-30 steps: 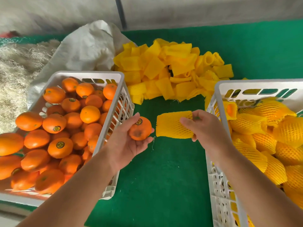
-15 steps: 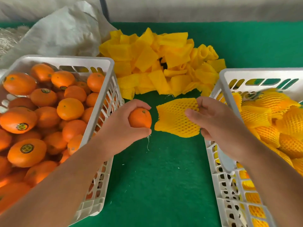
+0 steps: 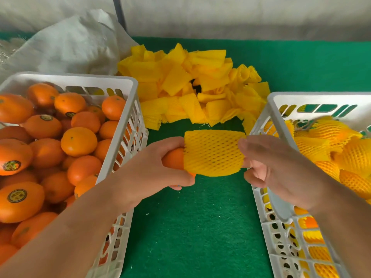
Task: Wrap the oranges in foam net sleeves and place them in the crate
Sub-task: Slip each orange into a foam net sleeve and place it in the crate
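While the left hand (image 3: 152,169) grips an orange (image 3: 174,160) above the green worktop (image 3: 190,227), the right hand (image 3: 275,169) pinches a yellow foam net sleeve (image 3: 213,152) whose open end meets the fruit. A white crate of bare oranges (image 3: 128,121) stands left, a crate of sleeved oranges (image 3: 267,213) right, and spare sleeves (image 3: 192,85) and a white sack (image 3: 70,45) lie behind.

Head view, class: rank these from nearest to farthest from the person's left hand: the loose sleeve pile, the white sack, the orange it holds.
1. The orange, in the left hand itself.
2. The loose sleeve pile, ahead on the green mat.
3. The white sack, far back left, behind the full crate.
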